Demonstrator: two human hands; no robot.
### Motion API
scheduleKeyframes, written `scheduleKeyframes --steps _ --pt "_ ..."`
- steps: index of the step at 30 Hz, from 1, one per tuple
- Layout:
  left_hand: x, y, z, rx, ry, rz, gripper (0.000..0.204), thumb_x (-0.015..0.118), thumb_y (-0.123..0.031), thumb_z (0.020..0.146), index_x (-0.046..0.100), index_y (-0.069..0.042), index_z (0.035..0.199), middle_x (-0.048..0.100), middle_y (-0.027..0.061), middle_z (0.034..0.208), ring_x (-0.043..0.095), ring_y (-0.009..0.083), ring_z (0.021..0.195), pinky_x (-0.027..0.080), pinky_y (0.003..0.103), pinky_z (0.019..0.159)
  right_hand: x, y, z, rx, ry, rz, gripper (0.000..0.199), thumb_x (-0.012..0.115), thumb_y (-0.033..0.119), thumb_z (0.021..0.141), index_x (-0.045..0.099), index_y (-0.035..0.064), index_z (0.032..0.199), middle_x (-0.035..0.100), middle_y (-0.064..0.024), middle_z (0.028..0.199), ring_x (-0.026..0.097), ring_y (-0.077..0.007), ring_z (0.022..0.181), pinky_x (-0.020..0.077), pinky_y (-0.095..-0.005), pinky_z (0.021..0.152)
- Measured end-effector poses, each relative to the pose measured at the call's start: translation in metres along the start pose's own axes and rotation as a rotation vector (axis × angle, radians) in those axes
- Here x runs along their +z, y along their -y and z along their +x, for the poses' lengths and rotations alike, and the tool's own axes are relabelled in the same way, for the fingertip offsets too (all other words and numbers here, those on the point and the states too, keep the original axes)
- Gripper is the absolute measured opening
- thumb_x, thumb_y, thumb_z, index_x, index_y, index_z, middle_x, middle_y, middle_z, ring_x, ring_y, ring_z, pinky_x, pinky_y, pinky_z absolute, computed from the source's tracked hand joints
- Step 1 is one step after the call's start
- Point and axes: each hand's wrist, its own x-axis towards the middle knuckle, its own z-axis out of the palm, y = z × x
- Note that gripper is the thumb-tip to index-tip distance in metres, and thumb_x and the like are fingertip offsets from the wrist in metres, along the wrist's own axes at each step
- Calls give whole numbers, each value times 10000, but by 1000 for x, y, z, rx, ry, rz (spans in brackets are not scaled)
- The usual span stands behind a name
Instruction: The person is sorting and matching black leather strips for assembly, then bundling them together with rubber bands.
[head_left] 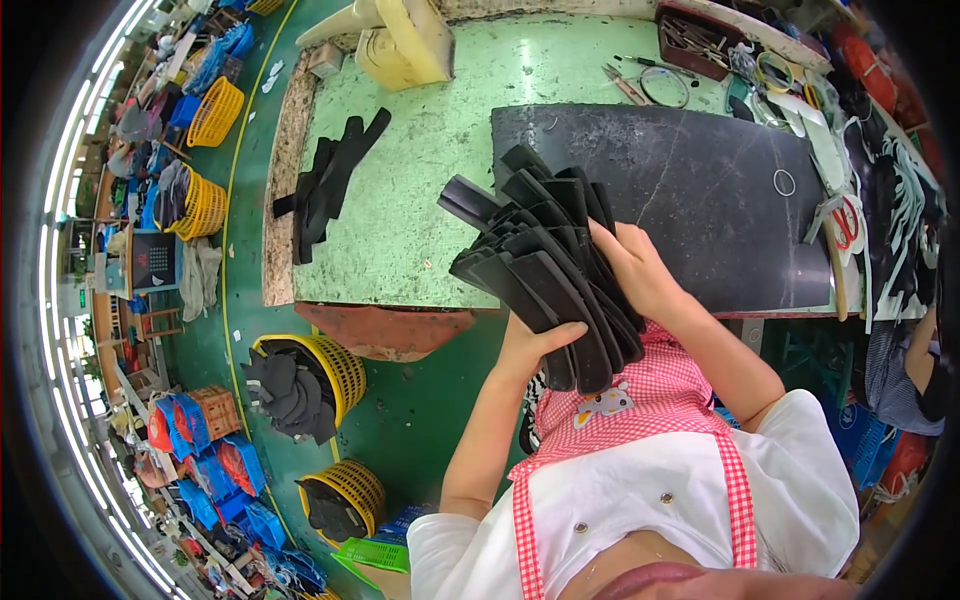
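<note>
A thick bundle of black curved strips (545, 260) is held between my two hands, above the front edge of the green worktable (400, 230). My left hand (540, 345) wraps round the lower left of the bundle, its thumb lying across the strips. On the bundle's right side my right hand (635, 265) is closed against it, with part of its fingers hidden behind the strips. One strip juts out to the upper left of the others. Several more black strips (335, 180) lie in a loose pile on the left of the table.
A dark mat (700, 200) covers the table's right half. Red-handled scissors (846, 222) hang at its right end, and a brown toolbox (692, 42) stands at the back. A yellow block (405, 50) sits far left. Yellow baskets (350, 375) of black pieces stand on the floor at left.
</note>
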Motion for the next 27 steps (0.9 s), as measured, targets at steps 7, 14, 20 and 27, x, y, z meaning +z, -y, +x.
scheduleKeyframes --steps 7,14,20,27 --pt "3 5 -5 -60 3 4 870 891 -100 662 459 1 1410 598 113 1307 586 241 1210 471 390 1043 -5 -17 -15 -268 -118 -290 368 462 274 1061 594 -57 965 535 -240 979 476 -393 996 375 -462 942" --pt "3 2 -6 -173 105 108 841 896 -108 633 506 6 1370 629 92 1260 602 247 1187 464 403 1054 -1 -61 -34 -254 -75 -214 522 402 381 1079 443 -39 1385 511 -298 1247 476 -408 1213 347 -455 1107" --pt "-16 9 -18 -270 530 282 804 922 -91 591 585 -9 1316 664 55 1189 604 199 1140 458 363 1031 -57 7 24 -120 128 60 518 554 397 1019 621 -24 1312 650 -115 1276 576 -182 1181 413 -329 1041" --pt "-39 25 -29 -312 498 130 867 928 -99 560 571 24 1341 667 110 1246 616 243 1180 468 403 1043 -69 33 47 -325 -99 299 309 599 310 1023 716 34 949 739 -45 874 672 -102 781 539 -291 775"
